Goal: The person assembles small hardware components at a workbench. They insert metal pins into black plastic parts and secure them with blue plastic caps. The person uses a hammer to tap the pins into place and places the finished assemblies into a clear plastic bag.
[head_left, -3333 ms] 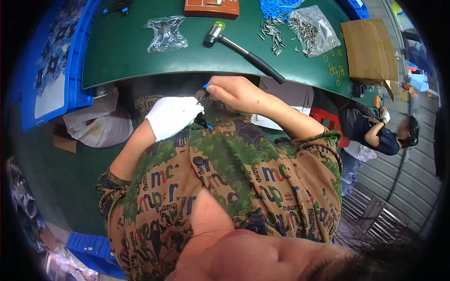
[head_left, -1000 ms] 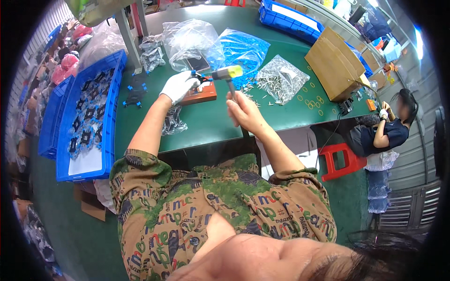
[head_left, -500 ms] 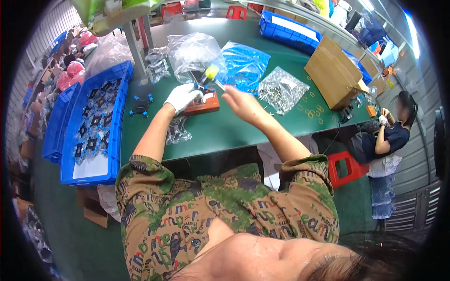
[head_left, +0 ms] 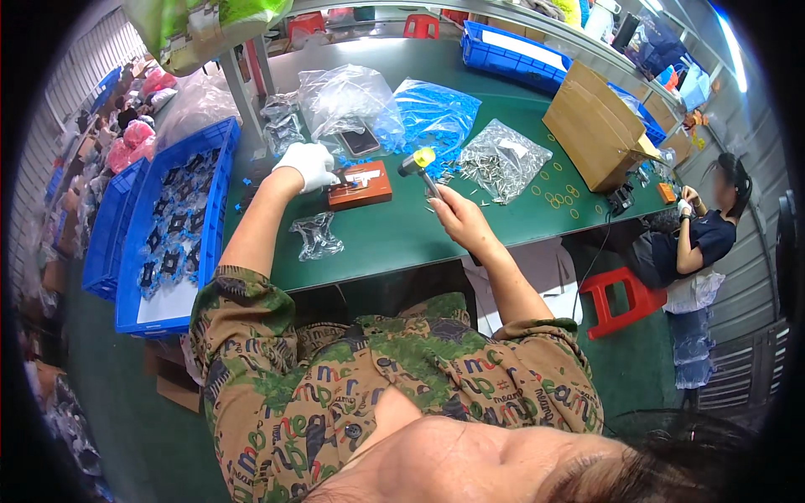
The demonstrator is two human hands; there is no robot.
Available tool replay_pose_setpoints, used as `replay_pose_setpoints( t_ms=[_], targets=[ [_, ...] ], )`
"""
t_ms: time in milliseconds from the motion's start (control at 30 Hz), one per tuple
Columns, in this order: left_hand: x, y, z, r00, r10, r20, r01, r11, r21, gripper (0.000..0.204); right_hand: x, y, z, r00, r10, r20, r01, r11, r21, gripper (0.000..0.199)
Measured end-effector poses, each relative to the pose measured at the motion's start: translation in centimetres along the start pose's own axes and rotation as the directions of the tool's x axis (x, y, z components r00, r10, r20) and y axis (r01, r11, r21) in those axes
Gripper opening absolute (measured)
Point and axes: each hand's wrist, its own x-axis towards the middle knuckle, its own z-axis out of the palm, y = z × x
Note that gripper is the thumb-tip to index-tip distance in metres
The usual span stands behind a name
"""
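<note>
The green table [head_left: 394, 239] runs from a near edge just above the person's lap to a far side crowded with bags and bins. A bare strip lies between that near edge and the wooden block [head_left: 360, 184], broken only by one small clear bag [head_left: 316, 235] at the left. To the right of the block the top is open as far as a scatter of yellow rings [head_left: 558, 194].

The left hand [head_left: 309, 163], in a white glove, rests at the block's left end with its fingers curled down onto it; whether it pinches a small part there cannot be told. The right hand [head_left: 457, 220], bare, is clenched round the dark handle of one hammer [head_left: 417, 163]. The hammer's long axis runs from the fist up and leftward, away from the person, and its yellow-capped head hangs in the air just right of the block, above the table.

The block lies flat, its long side roughly parallel to the near edge. Behind it sit one blue bag [head_left: 436, 113] and one clear bag of metal pins [head_left: 503, 158], with one cardboard box [head_left: 597, 127] further right. Two blue trays [head_left: 168, 226] stand off the table's left end.
</note>
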Motion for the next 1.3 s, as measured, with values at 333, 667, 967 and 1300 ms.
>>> replay_pose_setpoints(
  t_ms=[333, 667, 967, 1300],
  targets=[
    [2.5, 0.9, 7.3, 0.897, -0.251, -0.364, 0.020, 0.845, -0.535, 0.039, 0.1, -0.1, 1.1, 0.996, -0.080, -0.031, 0.081, 0.996, 0.030, 0.037],
    [1.8, 2.5, 6.7, 0.901, -0.211, -0.378, 0.054, 0.921, -0.385, 0.028, 4.5, -2.8, 1.8, 0.989, -0.149, 0.005, 0.149, 0.989, -0.009, 0.037],
    [1.5, 3.3, 5.8, 0.907, -0.187, -0.378, 0.030, 0.922, -0.386, 0.024, 7.6, -3.4, 3.1, 0.974, -0.208, 0.096, 0.224, 0.951, -0.215, 0.035],
    [1.8, 3.3, 6.8, 0.892, -0.203, -0.403, 0.037, 0.923, -0.383, 0.023, 8.0, -5.6, 1.1, 0.944, -0.324, -0.070, 0.301, 0.927, -0.225, 0.036]
  ],
)
